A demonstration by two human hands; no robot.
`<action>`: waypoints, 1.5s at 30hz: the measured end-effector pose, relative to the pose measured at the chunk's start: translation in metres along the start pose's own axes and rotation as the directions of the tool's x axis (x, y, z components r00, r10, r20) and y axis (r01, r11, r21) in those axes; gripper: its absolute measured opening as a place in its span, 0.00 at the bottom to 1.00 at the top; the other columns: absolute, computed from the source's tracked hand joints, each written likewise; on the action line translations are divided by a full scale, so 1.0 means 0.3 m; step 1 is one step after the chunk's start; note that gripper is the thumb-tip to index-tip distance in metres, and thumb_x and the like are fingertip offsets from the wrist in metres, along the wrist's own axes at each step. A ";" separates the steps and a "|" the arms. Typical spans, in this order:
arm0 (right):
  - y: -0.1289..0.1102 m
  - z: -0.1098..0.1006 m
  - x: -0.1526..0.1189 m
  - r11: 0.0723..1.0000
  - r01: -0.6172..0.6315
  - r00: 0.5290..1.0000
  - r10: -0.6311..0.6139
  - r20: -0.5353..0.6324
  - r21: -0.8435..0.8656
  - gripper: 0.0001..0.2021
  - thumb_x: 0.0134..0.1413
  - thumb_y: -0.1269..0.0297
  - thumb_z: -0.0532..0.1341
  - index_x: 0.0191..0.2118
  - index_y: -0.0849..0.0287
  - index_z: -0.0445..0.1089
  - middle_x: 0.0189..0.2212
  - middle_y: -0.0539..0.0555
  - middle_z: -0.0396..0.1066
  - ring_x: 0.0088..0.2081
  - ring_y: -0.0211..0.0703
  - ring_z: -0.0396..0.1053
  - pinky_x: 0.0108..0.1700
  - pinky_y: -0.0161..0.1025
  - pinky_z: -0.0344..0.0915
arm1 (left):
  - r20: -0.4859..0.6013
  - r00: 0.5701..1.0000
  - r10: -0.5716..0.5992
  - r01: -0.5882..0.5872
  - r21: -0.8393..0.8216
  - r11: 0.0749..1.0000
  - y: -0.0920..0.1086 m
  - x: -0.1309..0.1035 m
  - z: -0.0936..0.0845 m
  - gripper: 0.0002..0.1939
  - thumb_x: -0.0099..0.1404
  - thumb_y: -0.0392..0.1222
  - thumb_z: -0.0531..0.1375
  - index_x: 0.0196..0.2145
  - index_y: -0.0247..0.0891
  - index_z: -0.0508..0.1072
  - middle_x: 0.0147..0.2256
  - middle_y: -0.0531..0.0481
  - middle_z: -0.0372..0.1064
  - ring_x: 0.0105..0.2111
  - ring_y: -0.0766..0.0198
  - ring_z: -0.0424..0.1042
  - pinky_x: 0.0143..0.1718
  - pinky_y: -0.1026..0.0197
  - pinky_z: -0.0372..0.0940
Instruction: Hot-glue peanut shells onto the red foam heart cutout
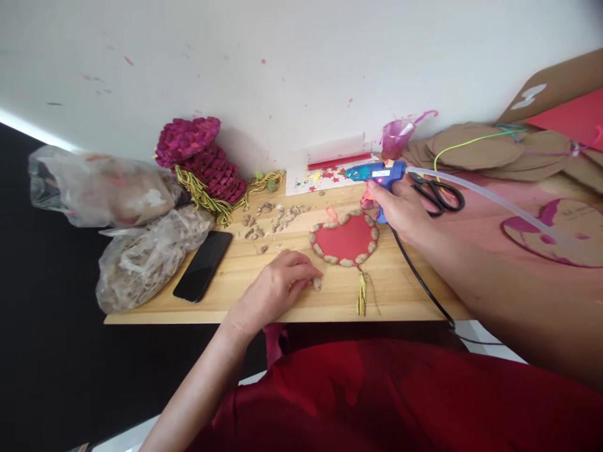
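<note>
My right hand (400,204) is wrapped round a blue hot glue gun (377,171), its nozzle pointing left above the table. A clear glue stick (475,188) runs out of the gun's back. Low on the table, my left hand (277,282) pinches a peanut (317,284) at its fingertips. Between the hands lies a red heart-shaped card (346,242) edged with peanuts, with an orange loop at its top. A yellow and dark tassel (361,295) hangs from its lower point. Loose peanuts and shell pieces (287,216) lie scattered left of the heart.
A black phone (203,267) and two plastic bags (151,257) are at left, beside a magenta shell-covered piece (202,157). Star stickers (320,177) lie at the back. Black-handled scissors (440,196), a pink cup (396,138) and cardboard discs (480,147) are at right. The gun's cord (419,282) trails over the front edge.
</note>
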State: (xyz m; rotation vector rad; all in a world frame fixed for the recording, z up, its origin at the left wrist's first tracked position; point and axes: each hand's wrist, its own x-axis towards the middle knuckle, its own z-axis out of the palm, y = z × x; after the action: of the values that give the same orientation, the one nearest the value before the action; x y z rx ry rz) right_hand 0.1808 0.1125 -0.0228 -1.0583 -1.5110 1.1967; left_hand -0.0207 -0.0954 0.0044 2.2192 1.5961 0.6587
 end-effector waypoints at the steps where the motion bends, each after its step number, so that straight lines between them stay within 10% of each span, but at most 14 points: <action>1: 0.001 0.000 0.002 1.000 -0.018 1.000 0.018 0.004 0.020 0.21 0.50 0.39 0.64 0.29 0.54 0.72 0.27 0.56 0.77 0.31 0.50 0.78 0.29 0.43 0.71 | 0.006 1.000 -0.005 0.005 0.000 1.000 0.003 0.003 -0.004 0.12 0.68 0.30 0.57 0.42 0.42 0.78 0.43 0.46 0.72 0.46 0.60 0.70 0.48 0.55 0.67; 14: 0.005 -0.007 0.001 0.997 -0.033 0.998 0.028 0.064 0.077 0.21 0.49 0.38 0.64 0.28 0.54 0.73 0.28 0.56 0.76 0.28 0.48 0.75 0.32 0.46 0.72 | -0.147 0.983 -0.113 0.127 0.084 0.988 -0.072 0.006 -0.038 0.04 0.67 0.32 0.60 0.37 0.38 0.75 0.38 0.48 0.72 0.41 0.60 0.71 0.45 0.57 0.66; 27: 0.003 -0.008 -0.005 0.995 -0.072 0.995 0.067 0.071 0.071 0.20 0.52 0.41 0.64 0.32 0.55 0.74 0.28 0.54 0.77 0.29 0.47 0.76 0.29 0.42 0.71 | -0.123 0.991 -0.048 0.076 0.233 0.969 -0.107 0.262 -0.014 0.05 0.64 0.32 0.62 0.36 0.38 0.77 0.36 0.48 0.72 0.39 0.59 0.71 0.43 0.56 0.66; 45: 0.003 -0.011 -0.006 0.992 -0.114 0.992 0.111 0.066 0.048 0.20 0.51 0.40 0.65 0.30 0.55 0.74 0.27 0.53 0.76 0.29 0.46 0.76 0.27 0.39 0.69 | -0.319 0.944 -0.088 0.121 0.086 0.989 -0.115 0.269 -0.053 0.15 0.69 0.43 0.59 0.25 0.37 0.75 0.24 0.51 0.70 0.28 0.65 0.68 0.32 0.63 0.59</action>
State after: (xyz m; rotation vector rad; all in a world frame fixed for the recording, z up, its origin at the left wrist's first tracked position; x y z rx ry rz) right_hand 0.1845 0.1117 -0.0235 -1.0918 -1.4766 1.3520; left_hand -0.0355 -0.0079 0.0142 2.1656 1.9276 0.9580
